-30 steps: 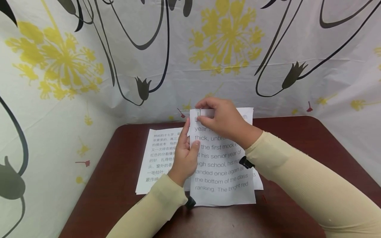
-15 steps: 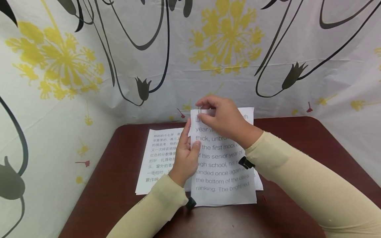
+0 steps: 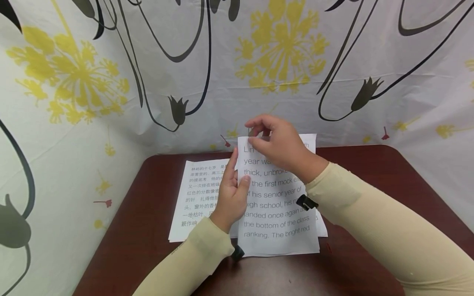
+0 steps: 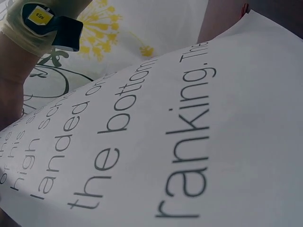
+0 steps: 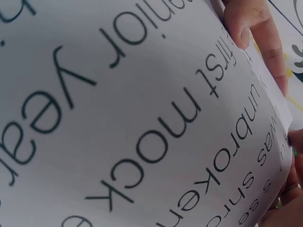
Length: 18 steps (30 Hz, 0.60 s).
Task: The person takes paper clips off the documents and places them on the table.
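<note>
My left hand [image 3: 230, 199] holds a printed English sheet [image 3: 277, 224] upright by its left edge, thumb in front and the other fingers behind. At the sheet's top left corner, my right hand [image 3: 283, 144] pinches a small paper clip [image 3: 249, 132], which shows just above the top edge. Whether the clip still touches the paper I cannot tell. In the right wrist view the sheet [image 5: 156, 118] bows across most of the picture, and both hands' fingers are at its far edge. The left wrist view shows mainly the sheet's lower part [image 4: 236, 118].
Pages printed in Chinese [image 3: 200, 197] lie on the dark red table [image 3: 122, 246], left of and partly behind the held sheet. More white paper [image 3: 321, 228] shows at its lower right. A patterned cloth [image 3: 222, 82] hangs behind the table.
The right hand has shifted slightly up, and the paper clip has risen from over the sheet's top edge to mostly above it. The left hand and sheet have barely moved.
</note>
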Motion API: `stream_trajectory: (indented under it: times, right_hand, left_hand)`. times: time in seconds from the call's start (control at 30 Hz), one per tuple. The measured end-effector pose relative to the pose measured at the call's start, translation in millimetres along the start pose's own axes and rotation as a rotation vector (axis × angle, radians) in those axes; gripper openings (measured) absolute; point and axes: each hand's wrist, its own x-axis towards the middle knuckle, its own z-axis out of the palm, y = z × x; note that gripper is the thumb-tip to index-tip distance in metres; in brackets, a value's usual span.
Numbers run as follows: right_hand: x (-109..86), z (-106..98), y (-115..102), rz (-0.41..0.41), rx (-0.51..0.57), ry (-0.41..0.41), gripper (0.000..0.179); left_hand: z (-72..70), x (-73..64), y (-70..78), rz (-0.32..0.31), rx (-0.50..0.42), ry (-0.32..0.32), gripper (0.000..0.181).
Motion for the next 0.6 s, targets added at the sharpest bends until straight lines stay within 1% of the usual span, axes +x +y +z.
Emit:
stream_trajectory:
  times: [0.07,0.17,0.43,0.6]
  right_hand:
    - [0.1,0.0,0.2,-0.026,0.005,0.016,0.028]
    - [0.0,0.1,0.8,-0.043,0.011,0.027,0.028]
    - [-0.3,-4.4,-1.1,-0.020,-0.002,0.040,0.028]
    - [1.0,-9.1,-0.8,-0.041,0.007,0.062,0.028]
  left_hand:
    - [0.3,-0.1,0.1,0.000,-0.002,0.000,0.082]
    - [0.4,-0.1,0.2,-0.001,-0.006,-0.002,0.081]
    - [0.5,-0.4,2.3,-0.016,-0.001,-0.004,0.082]
    - [-0.4,-0.5,2.7,-0.018,0.015,0.007,0.081]
